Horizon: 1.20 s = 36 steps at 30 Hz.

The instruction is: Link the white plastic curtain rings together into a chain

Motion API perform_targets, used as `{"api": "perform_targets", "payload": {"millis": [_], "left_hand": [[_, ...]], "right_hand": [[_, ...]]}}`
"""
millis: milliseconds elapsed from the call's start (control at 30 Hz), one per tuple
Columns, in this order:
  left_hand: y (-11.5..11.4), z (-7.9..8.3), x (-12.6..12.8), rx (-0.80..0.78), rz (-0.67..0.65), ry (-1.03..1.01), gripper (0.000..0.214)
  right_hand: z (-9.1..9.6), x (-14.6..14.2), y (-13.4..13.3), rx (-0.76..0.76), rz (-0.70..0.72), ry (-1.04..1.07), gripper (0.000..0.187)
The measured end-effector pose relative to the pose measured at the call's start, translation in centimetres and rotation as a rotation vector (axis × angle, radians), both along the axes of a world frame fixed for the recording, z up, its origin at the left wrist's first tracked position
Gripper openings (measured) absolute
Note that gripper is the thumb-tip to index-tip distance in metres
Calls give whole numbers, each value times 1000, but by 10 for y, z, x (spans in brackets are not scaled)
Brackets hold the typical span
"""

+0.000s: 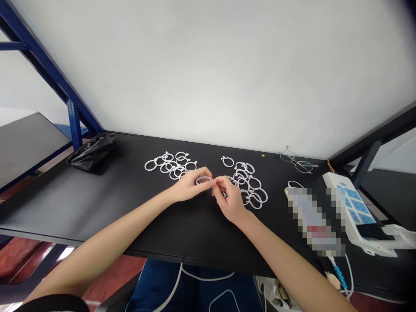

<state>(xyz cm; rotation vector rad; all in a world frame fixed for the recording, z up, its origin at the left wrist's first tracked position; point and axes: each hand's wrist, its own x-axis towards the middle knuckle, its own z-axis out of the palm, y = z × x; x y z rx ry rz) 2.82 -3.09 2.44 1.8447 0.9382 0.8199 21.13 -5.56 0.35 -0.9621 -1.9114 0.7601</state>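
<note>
A white curtain ring (203, 178) is held between both hands over the middle of the black table. My left hand (193, 184) wraps around it, thumb and fingers closed on its band. At the ring's right end, my right hand (229, 197) pinches with thumb and forefinger. A small shiny bit shows under the right fingers, too small to name. Left of my hands lies a loose group of white rings (150, 165), each with a small knob or eyelet. Another group of white rings (261, 195) lies just right of my right hand, partly hidden by it.
A black plastic bag (92, 152) lies at the table's left. Eyeglasses (303, 167), a phone (313, 221) with a cable and a white power strip (352, 208) are on the right. A wall stands behind the black table (136, 234). White cable (173, 290) hangs below its front edge.
</note>
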Motion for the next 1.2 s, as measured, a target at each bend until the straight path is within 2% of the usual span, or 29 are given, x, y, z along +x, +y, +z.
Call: {"api": "perform_targets", "payload": {"millis": [133,367,533,1000,1200], "left_hand": [[0,-1,0,-7,-8,-11,30],[3,-4,1,-199,-93,-303,25],[4,-3,-1,-258,-96,-364,25],[4,-2,2,-260,-32,-330,25],[9,-8,-1,-154,73,-243,23]], "right_hand": [[-1,0,0,2,3,7,10],[-3,-1,1,20,8,49,6],[-2,-2,1,39,7,67,5],[0,-2,2,29,-28,15,4],[-5,-2,5,14,-112,-66,15]]}}
